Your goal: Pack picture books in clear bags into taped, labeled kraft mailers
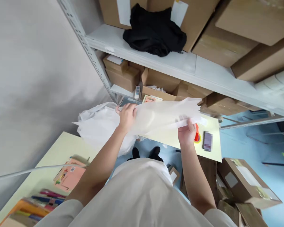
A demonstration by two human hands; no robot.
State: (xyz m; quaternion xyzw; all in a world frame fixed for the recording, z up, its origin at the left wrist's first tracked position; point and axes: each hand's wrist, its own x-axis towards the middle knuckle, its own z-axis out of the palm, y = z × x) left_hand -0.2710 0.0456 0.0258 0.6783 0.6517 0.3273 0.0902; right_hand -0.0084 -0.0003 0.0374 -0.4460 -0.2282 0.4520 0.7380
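Two hands, one translucent white sheet [167, 114] spread between them, above the table [215, 135]. Left hand [127, 116]: fingers bent over the sheet's left end; fingertips partly hidden, so can't tell how firmly it grips. Right hand [187, 132]: near edge pinched, thumb on top, fingers behind and dimly visible through the sheet. One crumpled white plastic heap [100, 124] just left of the left hand; layers not countable. Beyond the hands: one carton with its flaps up [159, 80], white scraps inside, hard to make out. Beyond the left hand: one small carton [115, 64] stacked on one larger carton [124, 78]. Right of the right hand: one red-and-yellow item [197, 130], partly covered by it, then one pixelated object [207, 141]. Well beyond both: one black cloth bundle [155, 33]; cartons around it cut off by the frame.
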